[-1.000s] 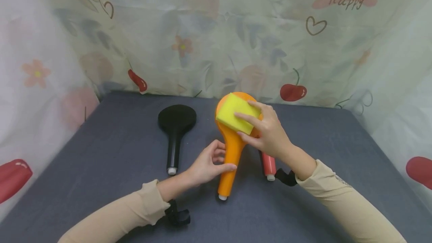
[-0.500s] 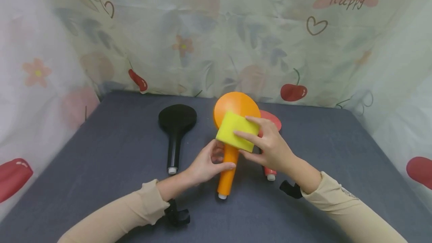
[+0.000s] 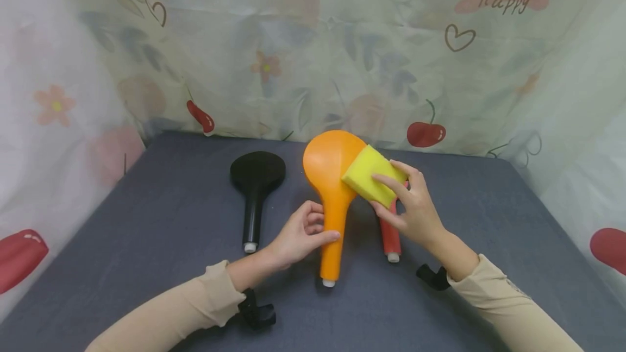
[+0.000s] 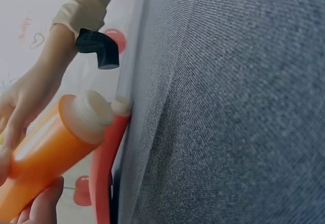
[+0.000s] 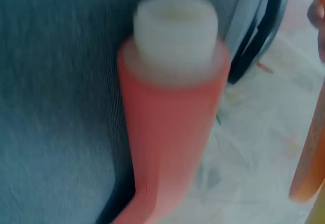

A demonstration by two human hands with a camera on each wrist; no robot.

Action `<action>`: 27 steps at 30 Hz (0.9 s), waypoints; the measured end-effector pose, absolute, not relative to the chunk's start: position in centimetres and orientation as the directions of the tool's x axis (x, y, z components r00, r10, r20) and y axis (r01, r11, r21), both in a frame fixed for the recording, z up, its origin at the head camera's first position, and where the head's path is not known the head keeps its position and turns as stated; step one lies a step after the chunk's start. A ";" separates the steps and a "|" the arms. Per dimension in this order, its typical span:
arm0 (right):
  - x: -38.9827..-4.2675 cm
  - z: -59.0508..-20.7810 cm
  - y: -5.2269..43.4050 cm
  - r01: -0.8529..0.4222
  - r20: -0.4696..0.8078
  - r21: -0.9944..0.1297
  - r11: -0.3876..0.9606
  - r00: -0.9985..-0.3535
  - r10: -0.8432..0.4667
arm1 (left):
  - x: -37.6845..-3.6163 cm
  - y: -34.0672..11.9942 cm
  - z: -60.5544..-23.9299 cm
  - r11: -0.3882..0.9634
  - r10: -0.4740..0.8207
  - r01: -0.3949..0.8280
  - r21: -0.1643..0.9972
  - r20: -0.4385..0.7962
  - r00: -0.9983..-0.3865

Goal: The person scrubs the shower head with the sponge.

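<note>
Left hand [image 3: 298, 235] grips the orange shower head [image 3: 333, 189] by its handle to steady it, propped up w/ round end off the table [image 3: 146, 243]. Right hand [image 3: 413, 208] pinches yellow sponge [image 3: 371, 181] against its right edge. Black head [image 3: 256, 186] lies left of it, red one [image 3: 390, 235] just right

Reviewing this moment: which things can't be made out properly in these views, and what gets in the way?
- Red shower head: head view, its round head is hidden behind the right hand and yellow sponge.
- Yellow sponge: right wrist view, cut off at the corner.
- Orange shower head: left wrist view, only the handle end shows; its face is unseen.
</note>
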State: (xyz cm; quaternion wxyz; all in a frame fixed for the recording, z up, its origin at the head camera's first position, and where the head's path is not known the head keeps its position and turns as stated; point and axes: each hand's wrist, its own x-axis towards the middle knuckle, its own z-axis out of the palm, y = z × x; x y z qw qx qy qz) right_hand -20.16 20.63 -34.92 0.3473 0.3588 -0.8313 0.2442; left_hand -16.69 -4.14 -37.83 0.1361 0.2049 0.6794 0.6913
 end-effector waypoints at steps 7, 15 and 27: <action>-19.1 -35.6 19.7 -0.825 0.754 -0.097 0.556 -0.426 -0.500 | -16.8 -4.3 -37.7 -0.145 0.479 -0.010 0.989 0.061 -0.876; -20.3 -35.7 20.1 -0.750 0.761 -0.268 0.605 -0.550 -0.345 | -16.8 -4.7 -37.3 -0.185 0.527 -0.091 0.979 0.021 -0.850; -20.2 -36.0 18.5 -0.748 0.755 -0.414 0.519 -0.601 -0.264 | -16.8 -4.7 -36.9 -0.218 0.530 -0.100 0.971 0.032 -0.847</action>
